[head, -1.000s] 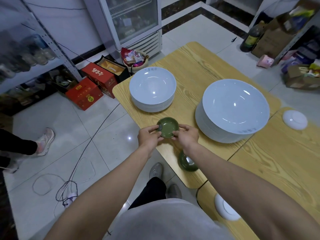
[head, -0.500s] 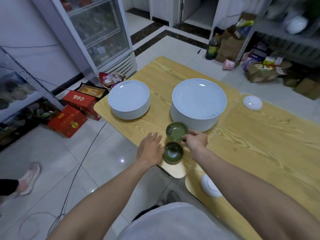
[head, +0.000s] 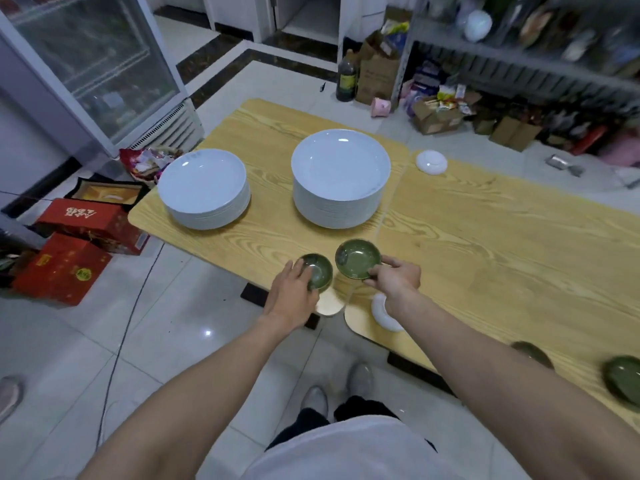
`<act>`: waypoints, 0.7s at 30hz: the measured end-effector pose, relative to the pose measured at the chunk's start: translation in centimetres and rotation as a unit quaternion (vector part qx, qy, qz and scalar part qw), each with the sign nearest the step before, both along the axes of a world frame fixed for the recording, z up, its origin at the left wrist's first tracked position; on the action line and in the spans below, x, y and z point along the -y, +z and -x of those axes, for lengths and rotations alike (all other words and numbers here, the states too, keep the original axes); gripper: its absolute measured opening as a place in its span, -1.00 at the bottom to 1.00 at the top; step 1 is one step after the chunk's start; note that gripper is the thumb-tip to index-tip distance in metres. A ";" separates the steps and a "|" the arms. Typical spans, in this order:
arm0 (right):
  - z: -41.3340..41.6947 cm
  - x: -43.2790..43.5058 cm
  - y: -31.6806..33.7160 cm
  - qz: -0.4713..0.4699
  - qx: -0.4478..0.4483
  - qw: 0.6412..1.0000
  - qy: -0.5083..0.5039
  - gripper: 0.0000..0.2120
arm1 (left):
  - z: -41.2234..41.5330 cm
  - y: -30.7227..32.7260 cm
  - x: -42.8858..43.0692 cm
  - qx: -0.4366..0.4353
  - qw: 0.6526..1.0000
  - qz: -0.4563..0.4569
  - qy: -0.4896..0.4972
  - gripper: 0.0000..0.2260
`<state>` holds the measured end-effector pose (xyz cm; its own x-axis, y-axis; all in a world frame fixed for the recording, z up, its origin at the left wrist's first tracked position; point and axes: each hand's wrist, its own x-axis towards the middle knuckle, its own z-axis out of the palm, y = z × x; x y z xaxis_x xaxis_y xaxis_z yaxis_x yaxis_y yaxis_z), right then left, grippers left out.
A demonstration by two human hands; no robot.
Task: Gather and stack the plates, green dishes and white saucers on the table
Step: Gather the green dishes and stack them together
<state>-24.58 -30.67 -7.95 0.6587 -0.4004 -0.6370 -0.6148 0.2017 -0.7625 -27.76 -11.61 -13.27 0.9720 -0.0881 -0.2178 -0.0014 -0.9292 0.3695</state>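
Step judged: right green dish (head: 358, 259) to be nested into left green dish (head: 318, 273) at near edge of table (head: 485, 237). Best lowered level, rims centred, lower dish steadied. Left dish rim gripped by left hand (head: 293, 294), fingers curled over it. Right dish's near rim pinched by right hand (head: 396, 280); dish tilted, seemingly lifted.

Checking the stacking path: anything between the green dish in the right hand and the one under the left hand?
Nothing visible between them. The right dish, pinched by the right hand, is beside the left dish with only a narrow gap. The left hand grips the left dish's left rim, which might hinder nesting.
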 end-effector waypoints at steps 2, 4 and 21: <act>0.8 0.5 -0.1 -0.004 -0.002 1.000 -0.007 -0.63 | 0.5 -0.2 0.2 -0.011 1.000 0.009 0.010 -0.48; 1.3 1.1 -0.3 -0.009 -0.004 1.000 -0.007 -0.62 | 0.7 -0.4 0.4 -0.015 1.000 0.010 0.021 -0.48; 1.0 4.7 -0.8 0.002 -0.005 1.000 0.028 -0.61 | -0.9 -2.4 2.4 -0.019 0.952 0.137 0.273 -0.62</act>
